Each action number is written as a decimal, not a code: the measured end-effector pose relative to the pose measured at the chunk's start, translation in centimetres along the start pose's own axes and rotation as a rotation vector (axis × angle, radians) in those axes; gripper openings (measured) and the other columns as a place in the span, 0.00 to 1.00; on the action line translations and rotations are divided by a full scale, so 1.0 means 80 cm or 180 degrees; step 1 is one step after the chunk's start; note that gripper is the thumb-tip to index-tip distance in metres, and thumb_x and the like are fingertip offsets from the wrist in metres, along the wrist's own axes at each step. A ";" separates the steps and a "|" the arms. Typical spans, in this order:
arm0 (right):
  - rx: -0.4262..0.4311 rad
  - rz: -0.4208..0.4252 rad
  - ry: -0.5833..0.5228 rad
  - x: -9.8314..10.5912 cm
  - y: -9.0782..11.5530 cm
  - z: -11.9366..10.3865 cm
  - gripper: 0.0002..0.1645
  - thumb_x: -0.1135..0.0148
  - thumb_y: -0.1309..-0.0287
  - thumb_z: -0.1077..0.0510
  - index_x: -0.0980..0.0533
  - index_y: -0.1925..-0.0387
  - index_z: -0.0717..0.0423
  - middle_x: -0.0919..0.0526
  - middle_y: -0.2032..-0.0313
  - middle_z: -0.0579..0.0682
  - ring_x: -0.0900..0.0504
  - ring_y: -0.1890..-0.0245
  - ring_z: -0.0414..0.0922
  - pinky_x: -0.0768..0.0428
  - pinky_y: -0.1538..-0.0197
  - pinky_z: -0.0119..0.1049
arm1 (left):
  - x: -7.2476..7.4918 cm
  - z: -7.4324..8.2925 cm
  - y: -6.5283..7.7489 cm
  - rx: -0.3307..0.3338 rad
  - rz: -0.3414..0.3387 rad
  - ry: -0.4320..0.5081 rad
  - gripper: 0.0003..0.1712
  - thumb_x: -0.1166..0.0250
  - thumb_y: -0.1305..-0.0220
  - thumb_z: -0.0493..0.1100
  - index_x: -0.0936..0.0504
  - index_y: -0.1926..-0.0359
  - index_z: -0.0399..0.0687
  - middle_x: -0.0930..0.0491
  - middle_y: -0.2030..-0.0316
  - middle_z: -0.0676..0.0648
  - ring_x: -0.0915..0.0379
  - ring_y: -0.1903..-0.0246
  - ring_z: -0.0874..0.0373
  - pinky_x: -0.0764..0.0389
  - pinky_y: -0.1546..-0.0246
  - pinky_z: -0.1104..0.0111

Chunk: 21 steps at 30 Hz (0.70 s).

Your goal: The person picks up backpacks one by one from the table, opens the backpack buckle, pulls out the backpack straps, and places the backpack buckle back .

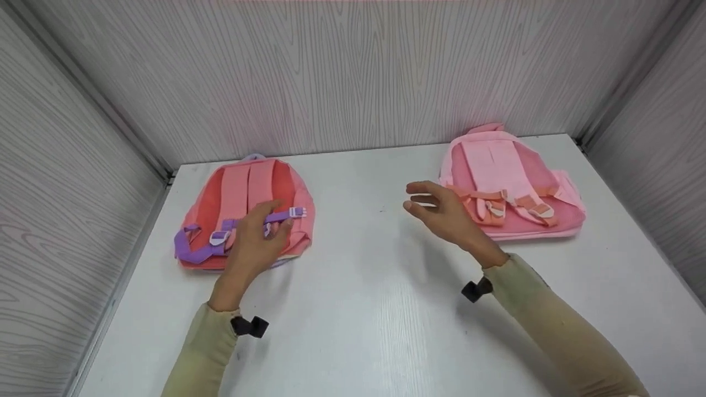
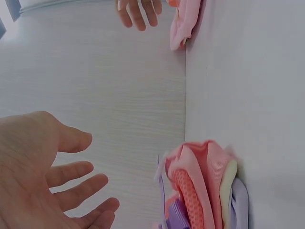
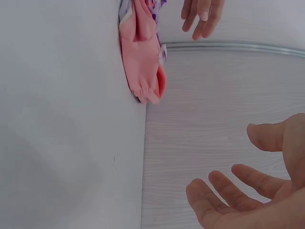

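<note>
A coral-pink backpack [image 1: 234, 187] with purple straps lies on its front at the left of the table, shoulder straps facing up. My left hand [image 1: 256, 240] hovers over its lower part, fingers loosely bent and holding nothing; a purple strap with a white-and-purple buckle [image 1: 298, 212] shows past the fingers. In the left wrist view, the backpack [image 2: 200, 181] sits apart from the fingers. At the right lies a light-pink backpack [image 1: 493, 157] with orange straps, also straps up. My right hand [image 1: 444, 212] is in the air by its left edge, fingers relaxed and nothing in them.
Both backpacks lie near the back edge of the white table [image 1: 353, 309]. A grey wood-grain panel [image 1: 353, 71] rises behind it, with side panels at left and right. Black wrist cameras [image 1: 251, 326] sit on both sleeves.
</note>
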State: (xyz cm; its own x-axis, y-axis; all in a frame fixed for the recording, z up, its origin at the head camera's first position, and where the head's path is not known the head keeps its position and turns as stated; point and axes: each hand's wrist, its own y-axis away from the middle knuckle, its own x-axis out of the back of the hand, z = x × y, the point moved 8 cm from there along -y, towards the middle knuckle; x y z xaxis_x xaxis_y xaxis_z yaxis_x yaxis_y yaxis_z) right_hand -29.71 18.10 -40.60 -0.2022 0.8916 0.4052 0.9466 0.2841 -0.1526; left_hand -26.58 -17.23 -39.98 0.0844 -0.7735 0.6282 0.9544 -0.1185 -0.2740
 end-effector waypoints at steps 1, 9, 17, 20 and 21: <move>-0.0004 0.0000 0.0024 0.008 0.002 0.002 0.27 0.35 0.25 0.56 0.25 0.30 0.61 0.20 0.33 0.59 0.21 0.31 0.57 0.23 0.29 0.52 | -0.005 0.006 -0.002 -0.0051 -0.0016 0.0063 0.27 0.33 0.25 0.41 0.24 0.29 0.40 0.21 0.35 0.37 0.25 0.35 0.40 0.24 0.31 0.43; -0.0149 0.0224 0.0377 0.078 0.020 0.016 0.28 0.35 0.24 0.53 0.26 0.28 0.57 0.21 0.30 0.57 0.22 0.30 0.56 0.25 0.27 0.53 | -0.050 0.037 -0.012 -0.0349 -0.0126 0.0187 0.27 0.32 0.25 0.42 0.23 0.29 0.39 0.21 0.33 0.37 0.24 0.35 0.38 0.23 0.34 0.42; -0.0281 0.0493 0.0618 0.141 0.040 0.031 0.32 0.37 0.23 0.46 0.27 0.26 0.55 0.24 0.28 0.56 0.24 0.28 0.57 0.22 0.32 0.35 | -0.095 0.053 -0.020 -0.0310 -0.0323 0.0285 0.28 0.34 0.23 0.45 0.25 0.28 0.41 0.22 0.31 0.39 0.23 0.35 0.42 0.22 0.32 0.50; -0.0309 0.0602 0.0697 0.162 0.047 0.037 0.32 0.37 0.23 0.45 0.27 0.26 0.55 0.24 0.28 0.57 0.24 0.28 0.59 0.22 0.33 0.33 | -0.109 0.059 -0.026 -0.0320 -0.0386 0.0342 0.28 0.34 0.23 0.45 0.25 0.27 0.41 0.23 0.31 0.39 0.22 0.35 0.43 0.21 0.32 0.51; -0.0326 0.0638 0.0715 0.169 0.049 0.039 0.32 0.38 0.23 0.45 0.28 0.26 0.55 0.24 0.28 0.58 0.24 0.28 0.59 0.21 0.33 0.33 | -0.114 0.061 -0.027 -0.0319 -0.0405 0.0362 0.28 0.34 0.23 0.45 0.25 0.27 0.41 0.23 0.31 0.39 0.22 0.35 0.43 0.21 0.32 0.52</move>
State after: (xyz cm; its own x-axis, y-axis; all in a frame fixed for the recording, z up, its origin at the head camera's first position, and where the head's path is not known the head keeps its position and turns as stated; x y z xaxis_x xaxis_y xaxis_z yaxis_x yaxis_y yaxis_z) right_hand -29.53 32.34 -38.56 0.0406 0.8227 0.5670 0.9846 0.0635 -0.1627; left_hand -28.04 -6.90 -41.55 -0.0735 -0.8129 0.5777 0.9215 -0.2769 -0.2723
